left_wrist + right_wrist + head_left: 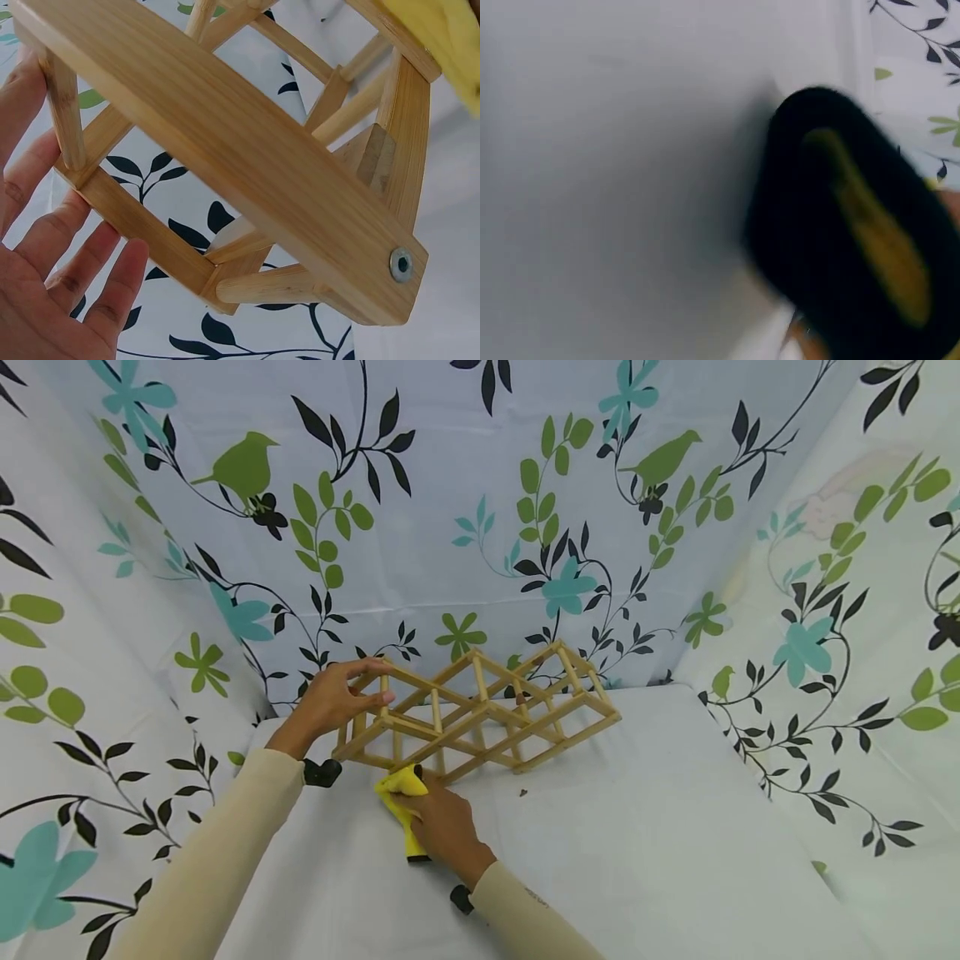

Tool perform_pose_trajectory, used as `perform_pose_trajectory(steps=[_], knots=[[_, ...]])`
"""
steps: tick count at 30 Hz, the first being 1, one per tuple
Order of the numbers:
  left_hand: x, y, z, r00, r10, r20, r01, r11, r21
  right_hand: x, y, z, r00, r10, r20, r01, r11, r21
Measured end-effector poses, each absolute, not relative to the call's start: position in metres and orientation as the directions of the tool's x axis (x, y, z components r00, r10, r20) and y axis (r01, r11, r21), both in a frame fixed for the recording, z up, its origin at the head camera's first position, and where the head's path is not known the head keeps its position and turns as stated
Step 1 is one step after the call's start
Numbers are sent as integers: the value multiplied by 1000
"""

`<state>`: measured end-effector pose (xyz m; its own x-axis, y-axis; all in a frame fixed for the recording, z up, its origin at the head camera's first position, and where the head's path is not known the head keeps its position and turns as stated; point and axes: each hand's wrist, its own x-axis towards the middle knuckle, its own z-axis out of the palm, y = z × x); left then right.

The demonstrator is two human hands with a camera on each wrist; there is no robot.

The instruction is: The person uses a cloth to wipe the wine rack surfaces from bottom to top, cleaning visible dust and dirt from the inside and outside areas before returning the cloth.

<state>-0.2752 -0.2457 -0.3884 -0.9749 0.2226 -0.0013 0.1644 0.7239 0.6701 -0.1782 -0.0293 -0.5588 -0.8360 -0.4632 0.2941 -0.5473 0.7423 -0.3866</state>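
Note:
A wooden folding lattice rack (pixel 483 702), made of crossed slats and round dowels, stands tilted across the back of the white table. My left hand (pixel 324 703) holds its left end, thumb and fingers spread about the upper corner. Close up in the left wrist view, the fingers touch a dowel and slat beside a broad slat (pixel 225 142) with a metal rivet. My right hand (pixel 450 828) grips a yellow cloth (pixel 407 783) with black edging, right at the rack's lower front edge. Blurred black edging (pixel 802 225) fills much of the right wrist view.
White cloth covers the table (pixel 637 827). Behind it hangs a curtain (pixel 420 560) printed with leaves, flowers and birds, with more patterned cloth at both sides. A small brown speck (pixel 522 792) lies in front of the rack. Black wrist cameras (pixel 322 772) sit at both cuffs.

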Motion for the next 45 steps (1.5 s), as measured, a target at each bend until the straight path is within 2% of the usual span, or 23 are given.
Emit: perform_pose_trajectory(steps=[1, 3, 6, 8, 10, 13, 15, 17, 19, 21, 23, 25, 28, 29, 31, 34, 36, 37, 39, 43, 45], knots=[[-275, -245, -388, -975, 221, 1, 166, 728, 665, -176, -22, -561, -825, -460, 327, -562, 724, -400], [-275, -244, -387, -976, 217, 10, 171, 736, 655, -174, -10, -562, -770, -424, 478, -620, 675, -400], [-276, -244, -386, -976, 215, 21, 176, 736, 654, -180, 2, -559, -640, -248, 727, -671, 642, -371], [-276, -243, -387, -976, 218, 20, 177, 733, 657, -186, 4, -557, -602, -134, 787, -647, 659, -383], [-277, -242, -388, -976, 219, 13, 173, 732, 659, -190, 3, -561, -636, -104, 765, -611, 673, -416], [-277, -241, -391, -976, 217, 10, 170, 736, 655, -190, -3, -571, -749, -262, 609, -584, 697, -417], [-276, -241, -392, -977, 214, 8, 167, 735, 657, -185, -6, -576, -789, -368, 492, -584, 699, -414], [-276, -240, -392, -975, 221, 6, 170, 730, 662, -181, -9, -579, -787, -398, 472, -593, 699, -399], [-278, -241, -390, -974, 227, 8, 176, 730, 660, -180, -11, -579, -762, -319, 564, -591, 698, -405], [-279, -241, -388, -973, 230, 12, 181, 732, 657, -182, -12, -577, -708, -203, 677, -589, 698, -407], [-279, -243, -387, -974, 225, 16, 181, 738, 650, -186, -12, -576, -685, -148, 714, -585, 695, -417], [-279, -244, -386, -976, 217, 13, 173, 740, 650, -188, -11, -574, -730, -204, 652, -574, 702, -422], [-279, -245, -386, -977, 215, -2, 160, 736, 658, -186, -7, -575, -796, -350, 493, -568, 713, -411], [-279, -245, -387, -976, 218, -6, 161, 736, 658, -184, -5, -575, -793, -377, 478, -579, 709, -402], [-280, -245, -387, -974, 224, -7, 165, 734, 658, -182, 0, -575, -753, -350, 558, -607, 698, -381], [-280, -246, -388, -973, 230, 0, 173, 732, 659, -182, 10, -576, -629, -148, 763, -616, 694, -373], [-280, -247, -388, -974, 228, 8, 177, 733, 657, -187, 15, -575, -568, -9, 823, -597, 693, -405], [-280, -248, -387, -974, 225, 7, 174, 733, 657, -190, 18, -574, -571, 30, 820, -581, 692, -429], [-280, -250, -388, -975, 223, 0, 169, 736, 655, -195, 21, -574, -624, 47, 780, -542, 694, -475], [-279, -250, -390, -975, 222, -16, 156, 735, 660, -196, 29, -579, -804, 25, 594, -395, 725, -565], [-279, -249, -390, -973, 229, -13, 162, 726, 668, -192, 34, -580, -865, 60, 499, -307, 723, -619]])
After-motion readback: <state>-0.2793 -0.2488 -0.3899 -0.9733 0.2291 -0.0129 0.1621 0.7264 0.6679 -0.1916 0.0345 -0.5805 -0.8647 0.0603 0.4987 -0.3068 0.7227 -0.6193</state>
